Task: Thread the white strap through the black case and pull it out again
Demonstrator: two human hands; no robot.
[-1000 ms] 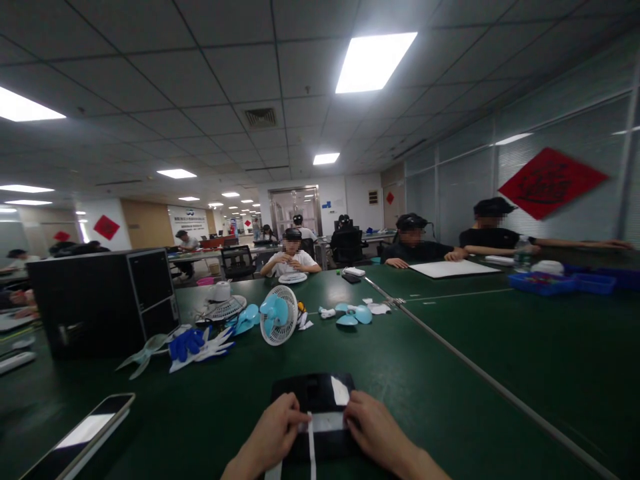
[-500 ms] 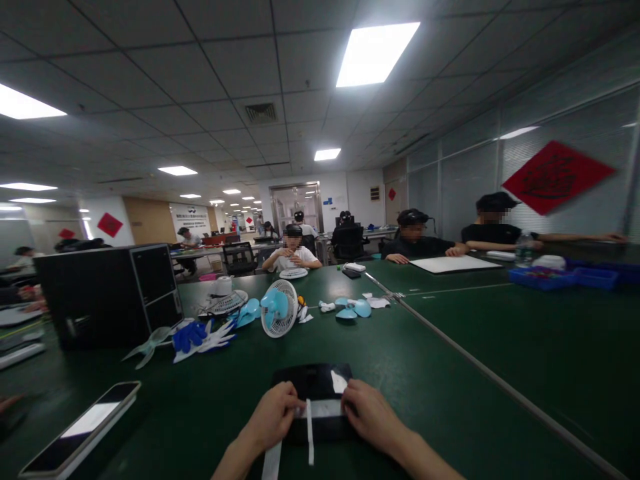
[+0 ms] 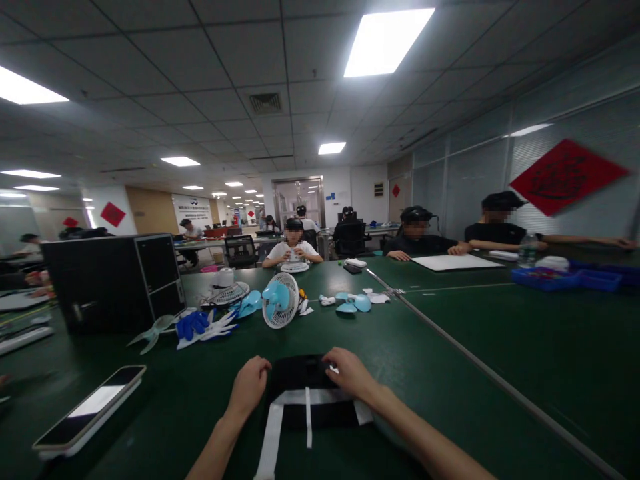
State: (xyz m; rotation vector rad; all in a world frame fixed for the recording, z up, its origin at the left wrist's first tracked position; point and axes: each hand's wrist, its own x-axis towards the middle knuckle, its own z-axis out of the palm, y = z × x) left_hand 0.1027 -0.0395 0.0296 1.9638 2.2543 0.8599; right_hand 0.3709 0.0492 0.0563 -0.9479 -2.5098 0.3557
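Observation:
A flat black piece lies on the table in front of me, its exact kind unclear. A pale strap crosses it and runs down past its left side. Over that lies a narrow white strip, hanging toward me. My left hand is at the piece's upper left corner with fingers curled; what they hold, if anything, is hidden. My right hand pinches at the upper right corner, over a small white patch that its fingers mostly cover.
A phone lies at left. Beyond are a black computer case, blue-and-white gloves, a small fan and loose blue fan blades. A metal strip crosses the table. Several people sit around the far side.
Both hands have moved off the strap to the far corners of the black piece, the left hand outward and the right hand up. The strap and narrow strip are now more exposed.

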